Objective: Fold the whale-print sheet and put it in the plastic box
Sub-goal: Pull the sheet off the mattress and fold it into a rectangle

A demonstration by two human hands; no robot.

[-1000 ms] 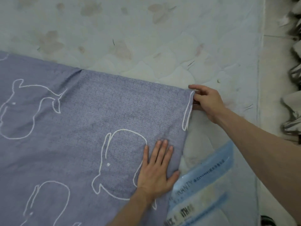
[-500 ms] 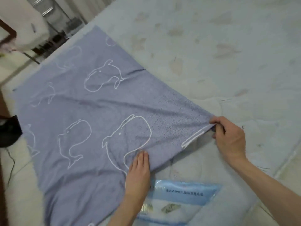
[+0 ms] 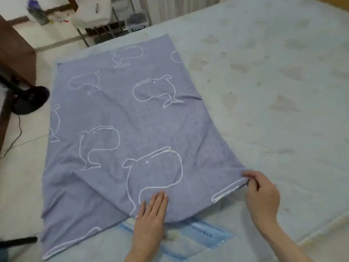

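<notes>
Change: since half a second earlier the view had lifted, so the far edge of the sheet and the room beyond the bed came into sight; the left hand had slid a little toward the near edge, and the right hand kept its pinch on the corner.
Sheet: the blue-violet cotton sheet printed with white whale outlines (image 3: 143, 118) lay spread over the mattress, folded at least double, with a diagonal crease near its near-left part and its near edge lifted slightly.
Left hand: the left hand (image 3: 151, 214) lay flat on the sheet's near edge, fingers (image 3: 160, 200) straight and together, pressing the cloth down.
Right hand: the right hand (image 3: 262, 193) held the sheet's near right corner, thumb and fingers (image 3: 249, 174) curled and pinching the cloth.
Bed: the pale quilted mattress with faint brownish stains (image 3: 264, 82) carried the sheet.
Label: a light blue plastic-covered label panel (image 3: 204, 235) showed on the mattress just under the sheet's near edge, between the forearms.
Floor: a black round fan base with a cord (image 3: 28, 101) stood left of the bed, beside dark brown wooden furniture (image 3: 13, 52).
Background: blurred metal-framed furniture stood beyond the far side of the bed.
</notes>
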